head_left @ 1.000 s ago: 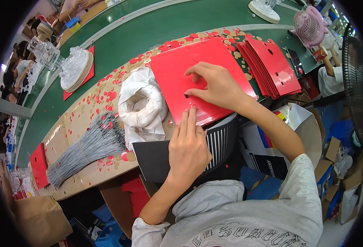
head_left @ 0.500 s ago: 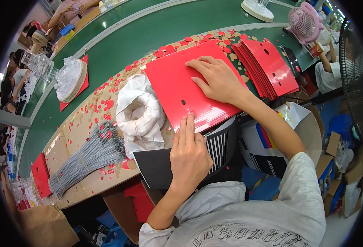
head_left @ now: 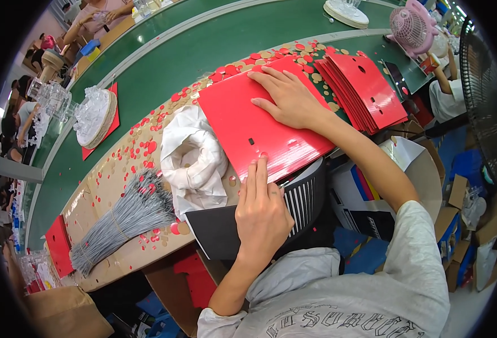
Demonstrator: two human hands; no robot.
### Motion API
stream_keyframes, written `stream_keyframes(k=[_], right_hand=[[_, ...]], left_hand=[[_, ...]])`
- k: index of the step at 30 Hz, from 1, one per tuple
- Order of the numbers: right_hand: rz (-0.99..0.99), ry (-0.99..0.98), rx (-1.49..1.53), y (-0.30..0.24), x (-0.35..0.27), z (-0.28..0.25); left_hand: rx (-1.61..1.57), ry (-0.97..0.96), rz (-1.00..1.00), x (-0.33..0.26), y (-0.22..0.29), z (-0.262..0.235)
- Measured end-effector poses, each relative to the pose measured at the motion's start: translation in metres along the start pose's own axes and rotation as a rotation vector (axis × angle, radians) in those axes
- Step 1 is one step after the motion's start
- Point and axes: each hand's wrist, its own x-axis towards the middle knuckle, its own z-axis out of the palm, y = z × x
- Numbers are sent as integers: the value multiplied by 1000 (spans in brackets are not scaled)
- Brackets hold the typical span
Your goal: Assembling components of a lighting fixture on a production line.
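- Left hand [head_left: 262,211]: fingers together, flat, tips pressing near edge of red card sheet [head_left: 259,132]
- Right hand [head_left: 285,98]: fingers spread, flat on sheet's far half
- Sheet between white bag [head_left: 192,158] and red stack [head_left: 364,90], overhanging table edge

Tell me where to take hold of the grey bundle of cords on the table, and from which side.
Grip the grey cord bundle at its narrow, gathered middle, coming down from above. There the strands look pinched together, so one hand would probably close around all of them; the ends fan out loosely and would likely slip apart.
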Motion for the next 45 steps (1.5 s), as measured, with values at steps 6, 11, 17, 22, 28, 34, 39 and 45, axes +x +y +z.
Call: stream_keyframes(k=[6, 11, 17, 22, 28, 34, 39, 45], right_hand=[[-47, -167, -59, -5, 14, -17], [-84, -179, -22, 9, 13, -11], [-21, -203, -25, 44, 35, -6], [35, -373, 169, 42, 69, -14], [-80, -22, 144, 27, 71, -29], [-193, 159, 22, 18, 61, -42], [-276, 226, 26, 23, 57, -45], [-335, 320, 36, 27, 55, -41]], left_hand=[[-13, -1, -31, -1, 2, -1], [13, 16, -26, -2, 1, 2], [7, 7, -20, -1, 3, 2], [20, 17, -24, -2, 3, 3], [39, 27, -22, -4, 6, 6], [27, 39, -17, -8, 2, 8], [15, 60, -8, -8, 3, 10], [11, 73, -15, -11, 3, 14]])
